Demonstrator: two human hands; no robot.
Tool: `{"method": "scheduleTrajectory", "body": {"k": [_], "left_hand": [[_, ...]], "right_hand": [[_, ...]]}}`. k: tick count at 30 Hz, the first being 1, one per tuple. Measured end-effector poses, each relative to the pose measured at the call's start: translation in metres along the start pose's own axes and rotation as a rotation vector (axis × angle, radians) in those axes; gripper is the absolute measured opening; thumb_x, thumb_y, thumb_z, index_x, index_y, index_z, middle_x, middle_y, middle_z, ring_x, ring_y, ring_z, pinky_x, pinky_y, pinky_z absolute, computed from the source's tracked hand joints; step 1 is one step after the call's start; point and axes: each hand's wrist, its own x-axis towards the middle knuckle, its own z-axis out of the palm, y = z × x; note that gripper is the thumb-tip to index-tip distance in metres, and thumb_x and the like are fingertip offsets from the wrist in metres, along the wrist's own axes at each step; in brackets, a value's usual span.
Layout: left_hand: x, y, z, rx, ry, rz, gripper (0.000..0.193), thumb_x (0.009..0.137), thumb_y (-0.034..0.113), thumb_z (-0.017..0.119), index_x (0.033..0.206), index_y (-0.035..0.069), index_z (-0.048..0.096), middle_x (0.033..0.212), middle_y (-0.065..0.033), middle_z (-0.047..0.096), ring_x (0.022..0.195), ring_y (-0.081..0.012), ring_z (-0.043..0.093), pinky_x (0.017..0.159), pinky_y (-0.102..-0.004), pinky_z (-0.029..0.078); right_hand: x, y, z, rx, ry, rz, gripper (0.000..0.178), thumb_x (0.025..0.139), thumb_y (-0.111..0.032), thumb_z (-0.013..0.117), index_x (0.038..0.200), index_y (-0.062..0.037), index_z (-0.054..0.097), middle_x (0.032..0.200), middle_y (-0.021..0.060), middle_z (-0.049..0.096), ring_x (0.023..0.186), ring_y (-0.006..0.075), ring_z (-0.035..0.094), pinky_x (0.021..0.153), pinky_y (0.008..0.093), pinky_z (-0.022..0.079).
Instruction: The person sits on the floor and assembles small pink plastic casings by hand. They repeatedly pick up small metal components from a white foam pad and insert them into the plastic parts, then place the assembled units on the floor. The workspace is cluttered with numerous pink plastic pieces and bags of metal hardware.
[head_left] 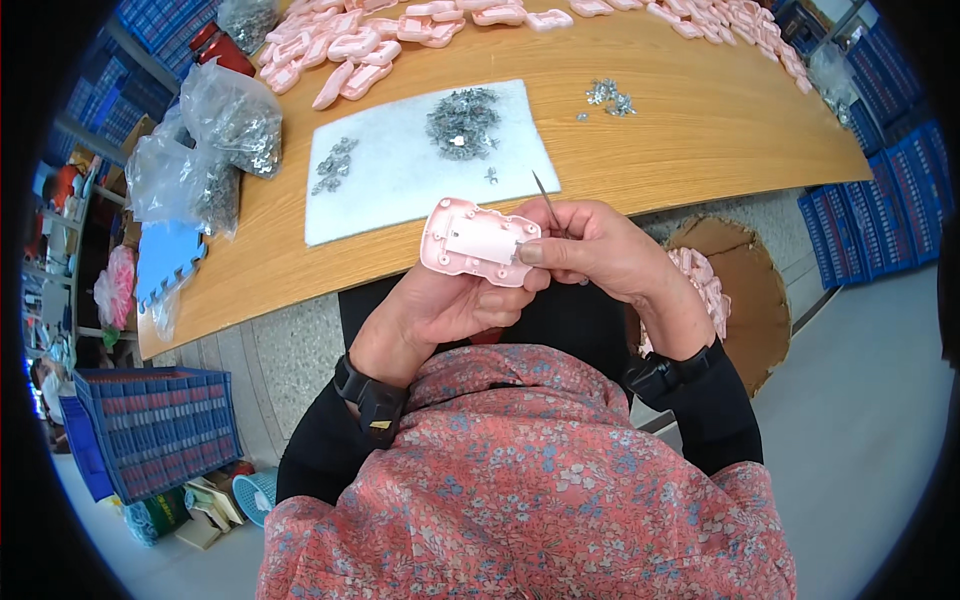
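A pale pink plastic shell (482, 243), its inner side with small round posts facing up, rests in my left hand (445, 302), whose fingers wrap it from below. My right hand (590, 245) presses thumb and fingertips at the shell's right end. A thin pointed metal tool (546, 197) sticks up out of the right hand's grip. Whether a small metal part sits under the right thumb is hidden. Beyond the hands, a white foam sheet (375, 205) carries a heap of small metal clips (463, 124) and a smaller group of clips (335, 166).
Pink shells (350, 50) are piled along the table's far side. Clear bags of metal parts (232, 118) stand at the left, near a blue foam mat (168, 262). More clips (610, 98) lie right of the sheet. A carton (745, 290) holding pink pieces stands below, at right.
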Motion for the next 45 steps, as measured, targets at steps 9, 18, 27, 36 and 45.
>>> {"method": "scheduleTrajectory", "body": {"k": [9, 18, 27, 36, 45], "left_hand": [[0.010, 0.013, 0.017, 0.433, 0.289, 0.052, 0.047, 0.106, 0.043, 0.036, 0.130, 0.007, 0.054, 0.112, -0.0156, 0.065, 0.084, -0.0204, 0.068, 0.066, -0.0304, 0.057], [0.027, 0.010, 0.036, 0.836, 0.516, 0.226, 0.043, 0.107, 0.030, 0.042, 0.141, 0.004, 0.043, 0.112, -0.0116, 0.063, 0.091, -0.0152, 0.065, 0.077, -0.0279, 0.057], [0.044, 0.009, 0.038, 0.886, 0.529, 0.191, 0.042, 0.106, 0.029, 0.043, 0.136, 0.000, 0.047, 0.113, -0.0129, 0.065, 0.091, -0.0154, 0.068, 0.081, -0.0280, 0.058], [0.051, 0.017, 0.041, 0.863, 0.555, 0.094, 0.047, 0.105, 0.033, 0.047, 0.140, 0.001, 0.045, 0.116, -0.0157, 0.065, 0.097, -0.0198, 0.068, 0.081, -0.0304, 0.058], [0.027, 0.089, 0.063, 1.363, 0.681, 0.208, 0.042, 0.103, 0.030, 0.050, 0.134, 0.002, 0.055, 0.105, -0.0091, 0.066, 0.090, -0.0147, 0.065, 0.082, -0.0288, 0.054]], "right_hand": [[-0.014, -0.002, -0.024, 0.101, 0.189, -0.017, 0.022, 0.093, -0.022, 0.070, 0.099, -0.0009, 0.065, 0.070, -0.0026, 0.057, 0.056, 0.0026, 0.045, 0.047, 0.0176, 0.031], [-0.038, 0.014, -0.046, 0.105, 0.298, 0.026, 0.025, 0.091, -0.023, 0.073, 0.099, -0.0013, 0.065, 0.073, -0.0022, 0.058, 0.059, 0.0024, 0.048, 0.049, 0.0173, 0.033], [-0.046, 0.018, -0.042, -0.044, 0.414, -0.003, 0.029, 0.088, -0.020, 0.074, 0.107, -0.0007, 0.064, 0.078, -0.0012, 0.061, 0.066, 0.0029, 0.053, 0.056, 0.0171, 0.040], [-0.061, 0.032, -0.054, 0.092, 0.516, 0.021, 0.020, 0.091, -0.017, 0.070, 0.102, -0.0020, 0.063, 0.076, -0.0017, 0.060, 0.063, 0.0027, 0.053, 0.053, 0.0153, 0.037], [-0.186, 0.085, -0.145, 0.028, 0.997, 0.077, 0.018, 0.094, -0.020, 0.064, 0.101, -0.0032, 0.062, 0.067, -0.0036, 0.052, 0.048, 0.0027, 0.041, 0.042, 0.0193, 0.028]]}}
